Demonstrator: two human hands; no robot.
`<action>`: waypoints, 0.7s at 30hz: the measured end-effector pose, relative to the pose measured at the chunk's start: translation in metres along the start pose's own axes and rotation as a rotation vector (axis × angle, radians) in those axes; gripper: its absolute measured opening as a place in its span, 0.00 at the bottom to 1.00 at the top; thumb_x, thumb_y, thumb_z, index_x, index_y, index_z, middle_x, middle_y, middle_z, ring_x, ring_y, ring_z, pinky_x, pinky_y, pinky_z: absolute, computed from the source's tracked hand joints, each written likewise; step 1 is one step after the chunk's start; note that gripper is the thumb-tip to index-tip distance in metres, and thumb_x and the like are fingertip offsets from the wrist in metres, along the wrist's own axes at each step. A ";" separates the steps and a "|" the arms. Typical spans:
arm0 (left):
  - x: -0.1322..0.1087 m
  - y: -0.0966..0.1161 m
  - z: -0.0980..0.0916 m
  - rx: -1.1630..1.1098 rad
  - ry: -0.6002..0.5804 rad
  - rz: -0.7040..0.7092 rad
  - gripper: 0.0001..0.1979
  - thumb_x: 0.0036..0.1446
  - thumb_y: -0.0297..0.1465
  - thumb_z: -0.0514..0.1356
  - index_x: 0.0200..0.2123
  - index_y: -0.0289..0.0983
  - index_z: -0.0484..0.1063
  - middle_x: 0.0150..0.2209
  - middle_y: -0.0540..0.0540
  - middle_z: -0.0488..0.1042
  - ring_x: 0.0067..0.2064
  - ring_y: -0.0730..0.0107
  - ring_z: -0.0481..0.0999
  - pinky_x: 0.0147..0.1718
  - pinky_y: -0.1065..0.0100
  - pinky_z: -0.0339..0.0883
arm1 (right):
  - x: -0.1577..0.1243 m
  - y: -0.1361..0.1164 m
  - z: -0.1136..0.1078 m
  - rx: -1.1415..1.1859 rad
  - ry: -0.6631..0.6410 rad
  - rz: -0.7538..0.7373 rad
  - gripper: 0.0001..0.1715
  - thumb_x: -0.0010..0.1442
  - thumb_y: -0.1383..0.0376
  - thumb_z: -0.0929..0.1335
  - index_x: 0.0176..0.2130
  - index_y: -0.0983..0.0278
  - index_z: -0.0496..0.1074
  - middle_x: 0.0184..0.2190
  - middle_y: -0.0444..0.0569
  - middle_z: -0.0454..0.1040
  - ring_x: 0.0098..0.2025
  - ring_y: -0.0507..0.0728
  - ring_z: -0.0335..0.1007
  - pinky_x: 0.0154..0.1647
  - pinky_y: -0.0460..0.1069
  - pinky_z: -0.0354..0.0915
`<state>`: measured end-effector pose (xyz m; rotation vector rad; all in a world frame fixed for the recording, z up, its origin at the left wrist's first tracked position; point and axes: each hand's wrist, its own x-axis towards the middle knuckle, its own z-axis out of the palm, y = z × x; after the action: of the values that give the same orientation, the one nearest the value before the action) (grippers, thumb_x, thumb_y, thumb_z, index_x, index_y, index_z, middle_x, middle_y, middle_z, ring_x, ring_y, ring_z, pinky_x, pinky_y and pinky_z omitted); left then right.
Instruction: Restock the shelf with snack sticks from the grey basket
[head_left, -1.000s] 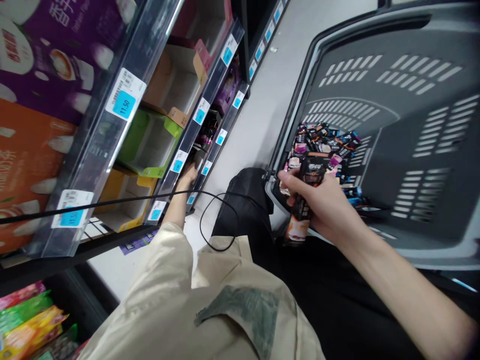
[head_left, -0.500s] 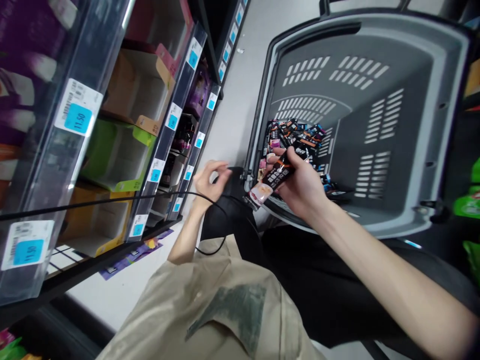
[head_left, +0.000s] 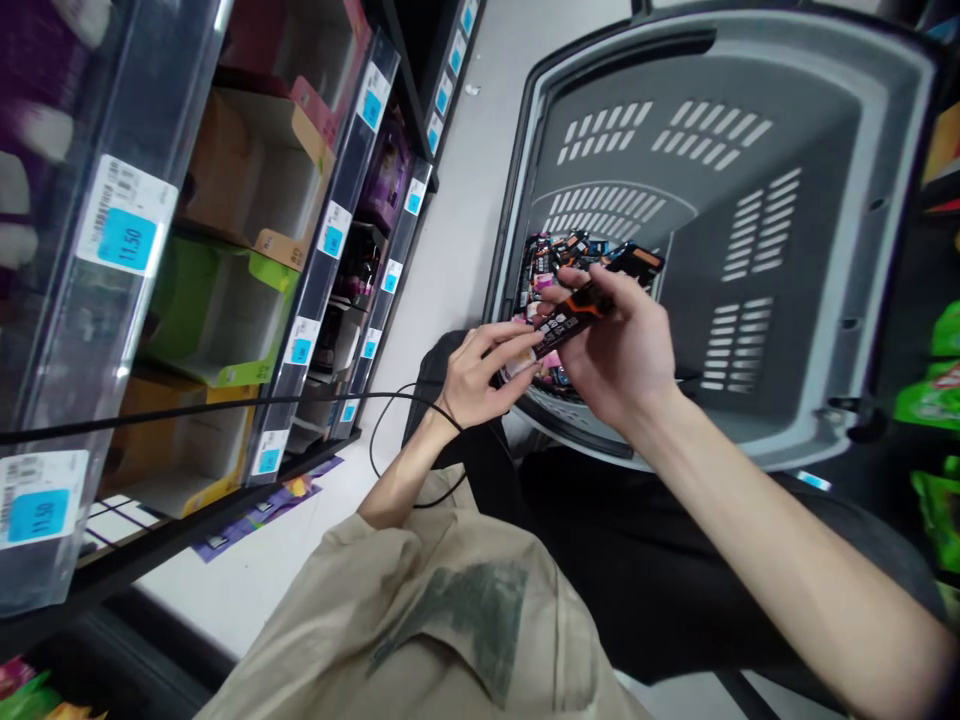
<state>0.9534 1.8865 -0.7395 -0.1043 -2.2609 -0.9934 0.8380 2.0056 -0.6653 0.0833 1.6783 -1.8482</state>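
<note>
One long, glossy black plastic sachet with orange markings (head_left: 564, 324) slanted over the near rim of the grey slotted plastic basket (head_left: 817, 300), grasped by the right hand (head_left: 630, 350) while the left hand (head_left: 476, 380) pinched its paler lower end, probably for steadiness.

The left hand (head_left: 484, 375), reaching into the low shelf (head_left: 381, 310) a second ago and then curled bare above the leg, has come across to the pale end of the dark packet (head_left: 562, 325), fingers on one side, thumb on the other. The packet, steeply upright at first, now slants between both hands. The right hand (head_left: 626, 345) has turned, its palm more exposed.
</note>
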 end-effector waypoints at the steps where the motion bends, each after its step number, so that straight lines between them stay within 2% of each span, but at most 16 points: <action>1: 0.000 0.000 -0.002 -0.056 0.018 -0.046 0.15 0.69 0.31 0.64 0.57 0.41 0.75 0.52 0.43 0.79 0.55 0.67 0.80 0.54 0.63 0.76 | -0.001 -0.001 0.001 -0.011 -0.021 -0.001 0.26 0.63 0.44 0.68 0.47 0.61 0.70 0.48 0.53 0.78 0.51 0.60 0.77 0.48 0.54 0.76; 3: -0.001 -0.003 -0.006 -0.185 0.066 -0.150 0.12 0.70 0.31 0.63 0.55 0.42 0.75 0.51 0.44 0.79 0.54 0.68 0.80 0.54 0.65 0.76 | -0.004 0.002 0.003 -0.045 -0.084 -0.036 0.27 0.60 0.49 0.71 0.52 0.61 0.70 0.55 0.52 0.76 0.56 0.60 0.76 0.52 0.53 0.75; 5: -0.005 -0.011 -0.010 -0.301 0.142 -0.247 0.11 0.72 0.36 0.61 0.55 0.44 0.74 0.51 0.45 0.77 0.54 0.69 0.80 0.54 0.65 0.76 | -0.007 0.010 0.005 -0.147 -0.176 -0.110 0.33 0.57 0.51 0.73 0.57 0.60 0.68 0.59 0.53 0.74 0.58 0.61 0.74 0.54 0.54 0.75; 8: -0.016 -0.037 -0.020 -0.390 0.269 -0.365 0.14 0.72 0.45 0.59 0.54 0.46 0.70 0.52 0.45 0.74 0.53 0.68 0.81 0.55 0.62 0.76 | -0.012 0.027 0.005 -0.472 -0.310 -0.308 0.40 0.58 0.52 0.75 0.64 0.63 0.66 0.63 0.58 0.71 0.61 0.64 0.72 0.61 0.60 0.73; 10: -0.028 -0.058 -0.032 -0.371 0.290 -0.415 0.19 0.68 0.51 0.63 0.49 0.44 0.67 0.52 0.45 0.72 0.50 0.67 0.81 0.52 0.61 0.77 | -0.016 0.038 0.003 -0.732 -0.366 -0.495 0.39 0.63 0.54 0.73 0.67 0.66 0.65 0.66 0.61 0.68 0.66 0.67 0.67 0.69 0.65 0.66; 12: -0.044 -0.079 -0.050 -0.307 0.277 -0.461 0.23 0.61 0.53 0.68 0.41 0.41 0.65 0.49 0.45 0.72 0.46 0.70 0.80 0.48 0.63 0.76 | -0.020 0.043 0.001 -0.970 -0.410 -0.644 0.36 0.68 0.58 0.69 0.69 0.70 0.65 0.69 0.63 0.64 0.71 0.69 0.61 0.75 0.68 0.58; 15: -0.073 -0.100 -0.081 -0.186 0.270 -0.558 0.24 0.57 0.48 0.72 0.33 0.38 0.65 0.47 0.44 0.74 0.45 0.70 0.78 0.47 0.66 0.75 | -0.022 0.042 -0.002 -1.242 -0.482 -0.736 0.33 0.72 0.62 0.65 0.70 0.73 0.65 0.74 0.64 0.56 0.73 0.72 0.56 0.75 0.70 0.57; 18: -0.101 -0.109 -0.111 -0.015 0.243 -0.683 0.18 0.58 0.43 0.70 0.33 0.38 0.67 0.48 0.40 0.75 0.50 0.65 0.79 0.50 0.63 0.76 | -0.021 0.037 -0.005 -1.368 -0.534 -0.783 0.32 0.73 0.61 0.65 0.70 0.75 0.66 0.75 0.66 0.54 0.73 0.74 0.56 0.73 0.71 0.60; 21: -0.124 -0.112 -0.135 0.393 0.100 -0.842 0.06 0.64 0.33 0.61 0.36 0.37 0.69 0.52 0.37 0.75 0.53 0.64 0.79 0.51 0.64 0.76 | -0.018 0.035 -0.007 -1.402 -0.560 -0.810 0.32 0.73 0.60 0.65 0.69 0.75 0.67 0.74 0.67 0.55 0.73 0.74 0.56 0.72 0.70 0.61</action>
<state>1.0872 1.7374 -0.8166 1.1122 -2.3724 -0.8734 0.8667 2.0190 -0.6895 -1.6705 2.2752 -0.5409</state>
